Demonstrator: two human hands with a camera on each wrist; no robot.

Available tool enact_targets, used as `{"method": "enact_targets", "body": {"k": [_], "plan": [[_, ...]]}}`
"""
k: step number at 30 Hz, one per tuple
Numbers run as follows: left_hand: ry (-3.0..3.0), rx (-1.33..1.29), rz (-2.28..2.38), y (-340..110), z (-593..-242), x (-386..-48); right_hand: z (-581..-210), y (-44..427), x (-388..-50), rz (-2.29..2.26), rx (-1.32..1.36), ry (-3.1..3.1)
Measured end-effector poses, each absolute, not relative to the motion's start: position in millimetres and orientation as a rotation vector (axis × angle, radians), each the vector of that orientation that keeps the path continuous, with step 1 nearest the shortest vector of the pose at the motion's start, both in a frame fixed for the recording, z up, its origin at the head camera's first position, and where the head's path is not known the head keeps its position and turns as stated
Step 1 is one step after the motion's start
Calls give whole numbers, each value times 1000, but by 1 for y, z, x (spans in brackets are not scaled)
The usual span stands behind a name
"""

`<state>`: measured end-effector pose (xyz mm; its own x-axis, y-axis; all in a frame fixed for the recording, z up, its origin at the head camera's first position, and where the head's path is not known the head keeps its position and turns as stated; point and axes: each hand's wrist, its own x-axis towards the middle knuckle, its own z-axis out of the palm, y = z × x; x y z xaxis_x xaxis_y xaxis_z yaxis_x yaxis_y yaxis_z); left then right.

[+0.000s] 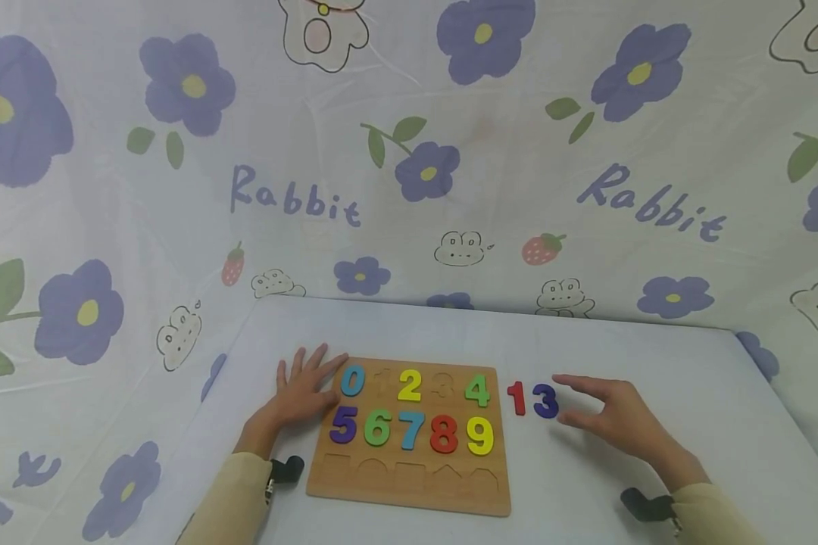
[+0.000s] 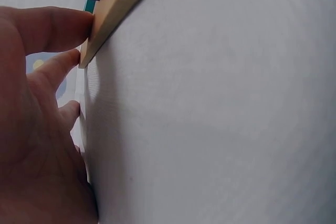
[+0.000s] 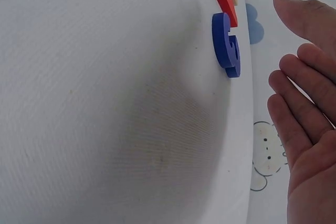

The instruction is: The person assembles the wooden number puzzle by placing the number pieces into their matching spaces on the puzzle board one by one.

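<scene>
A wooden number board (image 1: 409, 496) lies on the white table. My left hand (image 1: 303, 395) rests at its upper left corner with fingers spread; the thumb (image 2: 65, 27) touches the board's edge. To the right of the board lie a red number 1 (image 1: 519, 401) and a dark blue-purple number 3 (image 1: 554, 409). Beside the 3, my right hand (image 1: 620, 418) hovers with thumb and index finger apart. In the right wrist view, a gap separates this hand from the number 3 (image 3: 221, 40), and nothing is in its fingers.
On the board sit several coloured numbers, among them a yellow 2 (image 1: 419, 386), a green 4 (image 1: 482, 391) and a red 8 (image 1: 435, 434). Bare outlines of 1 and 3 show in the top row, and shape outlines run along the bottom. A flower-printed cloth (image 1: 518, 151) hangs behind the table.
</scene>
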<state>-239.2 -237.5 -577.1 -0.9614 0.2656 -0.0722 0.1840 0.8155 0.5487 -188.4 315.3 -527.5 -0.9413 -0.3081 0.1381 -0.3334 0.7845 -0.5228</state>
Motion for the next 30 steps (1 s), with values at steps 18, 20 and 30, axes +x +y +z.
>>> {"method": "enact_targets", "body": {"k": [18, 20, 30], "plan": [[2855, 334, 834, -236, -576, -237, -547, 307, -199, 971, 481, -2953], [2844, 336, 837, -235, -571, -236, -549, 307, -201, 979, 472, -2960], [2847, 340, 825, -235, -572, -236, -556, 302, -205, 991, 438, -2979]]}}
